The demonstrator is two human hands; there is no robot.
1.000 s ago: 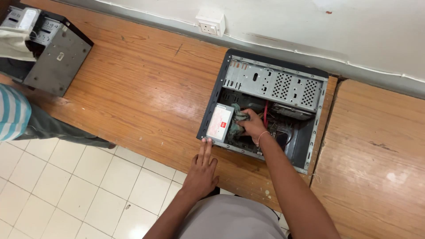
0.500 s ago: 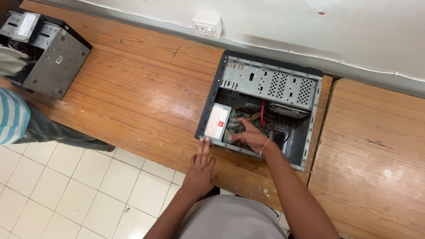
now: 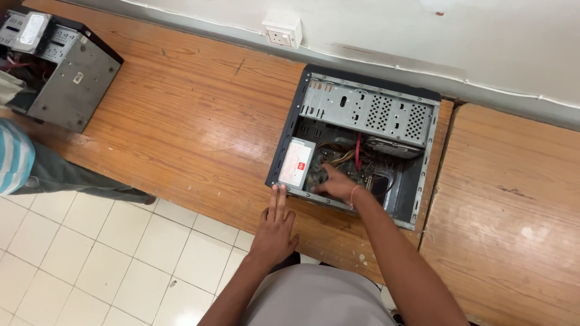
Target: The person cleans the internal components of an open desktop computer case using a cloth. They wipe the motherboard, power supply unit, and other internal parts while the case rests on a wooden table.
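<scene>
An open case (image 3: 362,142) lies on its side on the wooden counter (image 3: 181,115), just ahead of both hands. The left hand (image 3: 275,229) rests flat on the counter with fingers stretched out and together, the fingertips touching the case's near corner; it holds nothing. The right hand (image 3: 338,184) reaches inside the case, palm down, fingers loosely spread over the board and wires; whether it grips anything there I cannot tell. Just left of that hand, inside the case, sits a grey power supply (image 3: 296,162) with a pale label. Beyond the hand, a red cable (image 3: 357,151) runs up toward the perforated drive cage (image 3: 374,111). Far off to the left of the left hand stands a second case (image 3: 60,72), and a person in a striped sleeve (image 3: 13,158) is beside it. A wall socket (image 3: 282,30) sits above the counter.
</scene>
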